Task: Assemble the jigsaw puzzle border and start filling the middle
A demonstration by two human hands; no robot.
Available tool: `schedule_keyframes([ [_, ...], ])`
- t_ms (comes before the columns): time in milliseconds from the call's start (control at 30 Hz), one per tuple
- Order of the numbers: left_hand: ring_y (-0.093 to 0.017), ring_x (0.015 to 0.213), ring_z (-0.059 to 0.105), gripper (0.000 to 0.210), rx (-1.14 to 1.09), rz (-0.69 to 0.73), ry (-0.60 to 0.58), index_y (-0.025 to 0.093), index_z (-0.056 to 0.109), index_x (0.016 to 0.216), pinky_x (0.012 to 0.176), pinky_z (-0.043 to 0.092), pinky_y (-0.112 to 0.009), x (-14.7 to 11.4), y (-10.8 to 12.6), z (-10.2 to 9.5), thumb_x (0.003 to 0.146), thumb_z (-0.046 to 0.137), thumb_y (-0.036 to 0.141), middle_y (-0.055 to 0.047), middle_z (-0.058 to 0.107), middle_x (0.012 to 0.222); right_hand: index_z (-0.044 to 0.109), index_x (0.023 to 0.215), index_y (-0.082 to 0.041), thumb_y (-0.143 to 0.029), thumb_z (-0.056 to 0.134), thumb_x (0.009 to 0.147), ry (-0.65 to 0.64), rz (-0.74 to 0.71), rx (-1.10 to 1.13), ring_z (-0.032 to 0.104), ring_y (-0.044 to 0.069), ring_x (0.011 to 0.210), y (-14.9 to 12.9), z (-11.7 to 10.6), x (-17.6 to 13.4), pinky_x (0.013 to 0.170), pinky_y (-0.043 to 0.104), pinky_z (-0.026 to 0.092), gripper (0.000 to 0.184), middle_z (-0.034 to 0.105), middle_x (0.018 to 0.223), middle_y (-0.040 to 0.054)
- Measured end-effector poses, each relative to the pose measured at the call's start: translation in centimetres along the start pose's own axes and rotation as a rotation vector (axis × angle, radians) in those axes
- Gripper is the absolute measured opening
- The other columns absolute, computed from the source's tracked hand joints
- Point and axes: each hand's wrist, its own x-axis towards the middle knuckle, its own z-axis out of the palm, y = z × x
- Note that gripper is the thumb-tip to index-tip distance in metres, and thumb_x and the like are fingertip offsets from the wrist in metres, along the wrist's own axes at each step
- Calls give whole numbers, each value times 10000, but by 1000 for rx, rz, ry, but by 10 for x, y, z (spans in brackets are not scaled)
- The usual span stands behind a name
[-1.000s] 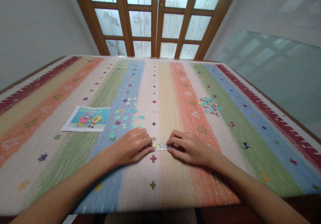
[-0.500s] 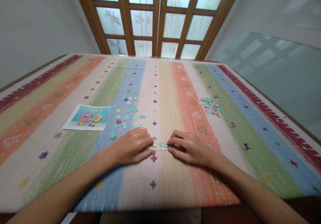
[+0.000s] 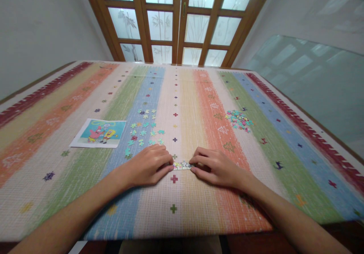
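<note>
Below centre of frame: narrow, straight strip of joined jigsaw pieces (image 3: pixel 182 166), pale along near edge, flecked with yellow, pink and dark grey along far edge. Lies crosswise between two bare hands. Impossible to tell whether resting flat or slightly raised.

Left bare hand (image 3: pixel 153 164), just left of strip: curls over, palm down, thumb and fingertips drawn nearly together at left end of strip, pinching there. Right bare hand (image 3: pixel 214 167), just right of strip: mirrors that pose, thumb low, bent fingers above, pinching right end with only a small gap. Covers both strip ends with fingertips; exact contact hidden.

Left of centre, beyond left hand: loose turquoise and pale-yellow cardboard jigsaw pieces (image 3: pixel 143 133), spread apart in uneven rows. Nearest ones close to left knuckles.

Further left in frame: white-bordered rectangular paper print (image 3: pixel 99 133), showing pink and yellow cartoon figures on blue-green ground. Lies flat, well apart from strip.

Right of centre, beyond right hand: heaped small jigsaw pieces in mixed turquoise, pink and yellow (image 3: pixel 239 120). Well apart from right hand.

Under everything: striped woven-look tablecloth (image 3: pixel 196 208) in orange, green, blue, cream and dark red, printed with crosses, trees and deer.

Top of frame: brown wooden doors with frosted panes (image 3: pixel 174 26), etched with bamboo-like plants.
</note>
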Motion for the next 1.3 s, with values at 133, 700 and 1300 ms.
schedule_keyframes([
  [133, -189, 753, 557, 221, 31, 13, 7, 191, 668, 929, 731, 435, -346, -1, 1, -1, 1037, 503, 289, -42, 645, 800, 717, 1064, -156, -267, 525, 1038, 2, 0, 9, 611, 152, 745, 1, 0, -1, 694, 289, 475, 223, 662, 906, 68],
  [700, -185, 703, 576, 320, 86, 130, -56, 210, 744, 910, 688, 419, -354, -1, 2, -5, 1069, 471, 260, -35, 665, 723, 730, 1039, -146, -243, 546, 1023, 48, -33, 17, 609, 145, 701, 4, 1, -2, 644, 279, 457, 209, 668, 850, 60],
  [1300, -187, 675, 585, 284, 69, 138, -25, 214, 742, 993, 697, 439, -354, -2, 1, -1, 1054, 465, 223, -37, 687, 734, 740, 1069, -141, -263, 527, 1050, 52, -33, -5, 630, 151, 723, 2, 6, -1, 659, 280, 474, 247, 685, 870, 70],
])
